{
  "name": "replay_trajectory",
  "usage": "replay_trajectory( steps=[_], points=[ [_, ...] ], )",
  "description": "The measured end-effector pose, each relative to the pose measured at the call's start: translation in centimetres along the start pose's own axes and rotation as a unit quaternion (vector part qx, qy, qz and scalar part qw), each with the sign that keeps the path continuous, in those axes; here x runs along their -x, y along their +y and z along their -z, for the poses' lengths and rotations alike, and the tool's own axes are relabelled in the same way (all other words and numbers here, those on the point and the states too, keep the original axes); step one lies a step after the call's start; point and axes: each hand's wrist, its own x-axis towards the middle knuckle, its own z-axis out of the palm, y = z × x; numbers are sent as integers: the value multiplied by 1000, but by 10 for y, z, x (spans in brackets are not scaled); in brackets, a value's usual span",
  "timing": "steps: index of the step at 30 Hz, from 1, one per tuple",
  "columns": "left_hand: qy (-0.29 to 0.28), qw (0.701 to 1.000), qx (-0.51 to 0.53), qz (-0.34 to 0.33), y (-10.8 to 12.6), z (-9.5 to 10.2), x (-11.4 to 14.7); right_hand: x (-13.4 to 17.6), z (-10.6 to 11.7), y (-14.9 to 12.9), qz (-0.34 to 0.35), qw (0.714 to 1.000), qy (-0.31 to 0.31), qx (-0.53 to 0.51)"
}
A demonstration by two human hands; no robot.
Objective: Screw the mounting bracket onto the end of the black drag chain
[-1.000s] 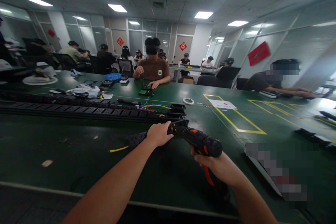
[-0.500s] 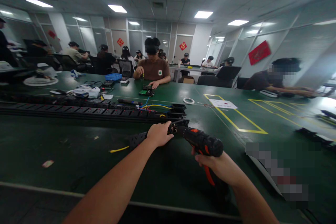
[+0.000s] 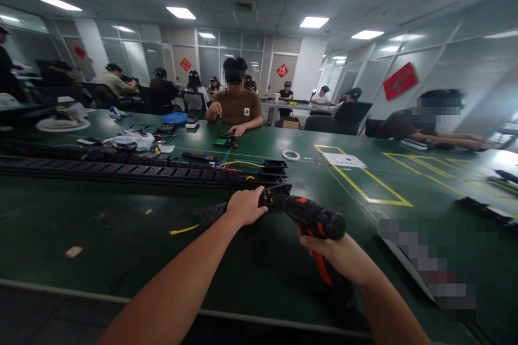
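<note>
My left hand [image 3: 246, 207] is closed around a black socket piece [image 3: 212, 214], covering much of it. A yellow wire [image 3: 184, 230] sticks out of its left side, and brass-coloured parts show at its right end, by my fingertips. In my right hand [image 3: 334, 252] is a black and orange cordless drill [image 3: 314, 216], gripped by its handle. The drill's nose points left and reaches the right end of the piece; whether the bit touches it is too small to tell.
Long black power strips [image 3: 133, 171] lie just beyond my hands, with loose blue and yellow wires [image 3: 238, 163] at their ends. A white tape roll [image 3: 290, 155] and a paper sheet [image 3: 343, 160] lie farther right. Across the green table [image 3: 121, 259], a person [image 3: 238, 105] works on a circuit board.
The drill and my right hand have shifted very slightly to the right. My left hand and the socket piece look the same.
</note>
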Motion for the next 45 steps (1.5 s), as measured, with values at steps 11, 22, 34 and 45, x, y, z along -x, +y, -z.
replay_trajectory(
  steps=[11, 22, 34, 45],
  points=[
    [-1, 1000, 1, 0, 1, 2, 2, -2, 2, 2, -8, 1000, -7, -4],
    [13, 1000, 1, -6, -1, 0, 2, -4, 5, 11, -7, 999, 0, -40],
    [1, 1000, 2, -1, -1, -1, 1, -4, 6, 8, -4, 1000, -17, -17],
    [9, 1000, -4, -9, -2, -1, 1, -4, 7, 10, 5, 1000, -16, -17]
  ],
)
